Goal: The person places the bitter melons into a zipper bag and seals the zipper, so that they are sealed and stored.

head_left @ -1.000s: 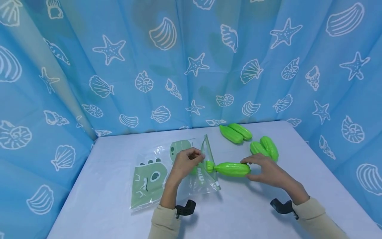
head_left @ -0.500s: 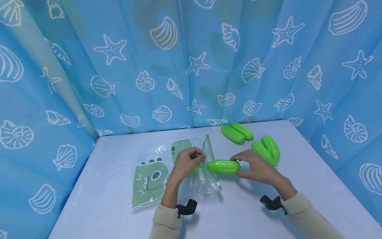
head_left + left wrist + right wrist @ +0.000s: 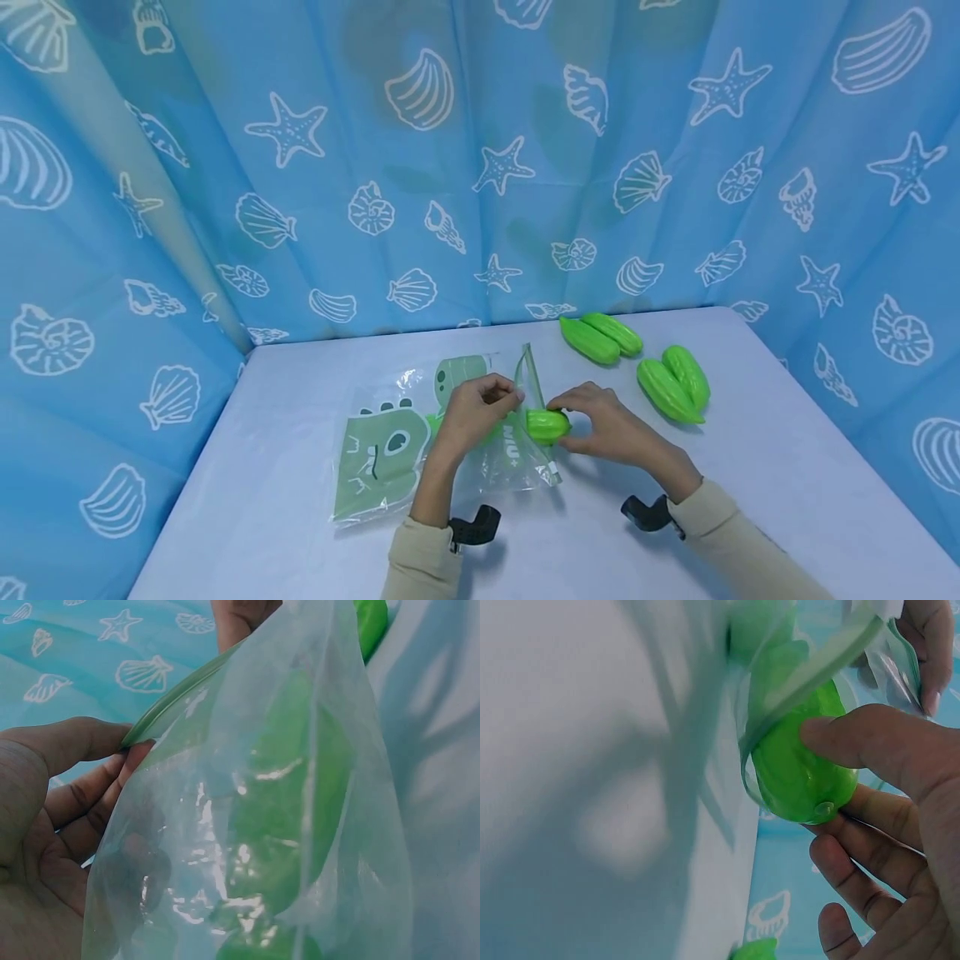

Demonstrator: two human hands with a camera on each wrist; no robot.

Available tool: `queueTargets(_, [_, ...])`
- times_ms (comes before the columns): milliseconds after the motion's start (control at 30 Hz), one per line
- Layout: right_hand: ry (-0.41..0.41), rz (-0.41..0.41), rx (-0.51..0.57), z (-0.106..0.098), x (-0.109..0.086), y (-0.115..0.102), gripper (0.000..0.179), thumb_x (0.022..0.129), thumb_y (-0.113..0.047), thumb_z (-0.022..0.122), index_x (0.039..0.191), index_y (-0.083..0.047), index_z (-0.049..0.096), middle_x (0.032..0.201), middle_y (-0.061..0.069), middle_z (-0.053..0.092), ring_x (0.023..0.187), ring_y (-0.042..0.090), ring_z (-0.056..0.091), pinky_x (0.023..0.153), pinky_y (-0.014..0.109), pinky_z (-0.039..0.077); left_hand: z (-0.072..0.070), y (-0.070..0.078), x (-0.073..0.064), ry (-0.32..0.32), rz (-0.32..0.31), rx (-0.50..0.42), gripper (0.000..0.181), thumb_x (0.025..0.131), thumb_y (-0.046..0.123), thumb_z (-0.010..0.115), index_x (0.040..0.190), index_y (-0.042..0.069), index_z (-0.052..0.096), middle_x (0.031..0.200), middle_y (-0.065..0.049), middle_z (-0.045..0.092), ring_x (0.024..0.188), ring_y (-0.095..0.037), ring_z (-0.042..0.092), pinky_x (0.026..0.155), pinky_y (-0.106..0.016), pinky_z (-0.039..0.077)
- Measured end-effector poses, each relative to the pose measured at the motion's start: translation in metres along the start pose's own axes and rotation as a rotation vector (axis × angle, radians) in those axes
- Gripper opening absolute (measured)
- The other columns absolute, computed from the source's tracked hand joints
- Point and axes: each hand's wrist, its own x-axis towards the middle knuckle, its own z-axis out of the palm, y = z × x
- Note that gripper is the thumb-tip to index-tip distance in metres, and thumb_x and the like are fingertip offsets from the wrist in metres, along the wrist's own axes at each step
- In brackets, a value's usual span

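Observation:
A clear zip bag (image 3: pixel 378 462) with a green dinosaur print lies on the table, its mouth facing right. My left hand (image 3: pixel 474 412) pinches the bag's upper rim between thumb and fingers, and the mouth is spread. A glossy green, ribbed, cucumber-shaped vegetable (image 3: pixel 547 426) is partly inside that mouth. Thumb and fingers of my right hand (image 3: pixel 611 427) grip its outer end. In the left wrist view, the vegetable (image 3: pixel 281 802) shows through the cloudy plastic, with another green shape (image 3: pixel 270 946) below it, too blurred to identify.
Two similar green vegetables (image 3: pixel 590 341) lie side by side at the back of the table (image 3: pixel 247 467). Another pair (image 3: pixel 670 392) lies nearer, to the right of my right hand. A blue curtain (image 3: pixel 465 167) with white shells and starfish stands behind the table.
My right hand has moved left, pushing the green vegetable deeper into the bag's mouth, so less of it shows outside. My left hand keeps its pinch on the rim.

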Motion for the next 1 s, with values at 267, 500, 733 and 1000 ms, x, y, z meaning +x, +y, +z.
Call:
queueTargets(267, [-0.012, -0.011, 0.008, 0.005, 0.010, -0.010, 0.044, 0.084, -0.020, 0.081, 0.126, -0.014, 0.067, 0.124, 0.000, 0.066, 0.118, 0.026, 0.054, 0.095, 0.066, 0.036, -0.002, 0.002, 0.002, -0.008, 0.015, -0.008, 0.012, 0.096, 0.024, 0.069, 0.096, 0.013, 0.073, 0.082, 0.005, 0.067, 0.074, -0.012, 0.062, 0.065, -0.029, 0.050])
queueTargets(500, [-0.026, -0.012, 0.008, 0.010, 0.016, -0.015, 0.044, 0.085, -0.021, 0.081, 0.126, -0.013, 0.067, 0.124, 0.002, 0.066, 0.117, 0.027, 0.054, 0.095, 0.067, 0.036, -0.001, 0.002, -0.001, -0.023, 0.002, -0.019, 0.014, 0.096, 0.024, 0.068, 0.097, 0.012, 0.074, 0.083, 0.005, 0.068, 0.077, -0.012, 0.062, 0.067, -0.029, 0.051])
queueTargets(733, [-0.060, 0.016, 0.026, 0.015, 0.021, -0.016, 0.047, 0.086, -0.019, 0.079, 0.131, -0.011, 0.065, 0.125, 0.002, 0.066, 0.117, 0.026, 0.054, 0.098, 0.064, 0.036, 0.000, 0.000, -0.002, -0.022, 0.004, -0.036, 0.016, 0.095, 0.026, 0.069, 0.097, 0.011, 0.074, 0.084, 0.005, 0.068, 0.078, -0.012, 0.062, 0.068, -0.030, 0.051])
queueTargets(1000, [-0.046, 0.013, 0.029, 0.021, 0.032, -0.021, 0.042, 0.084, -0.010, 0.079, 0.125, -0.007, 0.067, 0.113, 0.004, 0.067, 0.106, 0.024, 0.056, 0.091, 0.056, 0.042, -0.001, 0.002, -0.001, -0.022, 0.016, -0.035, 0.013, 0.096, 0.024, 0.069, 0.097, 0.012, 0.074, 0.085, 0.005, 0.069, 0.079, -0.012, 0.064, 0.068, -0.030, 0.051])
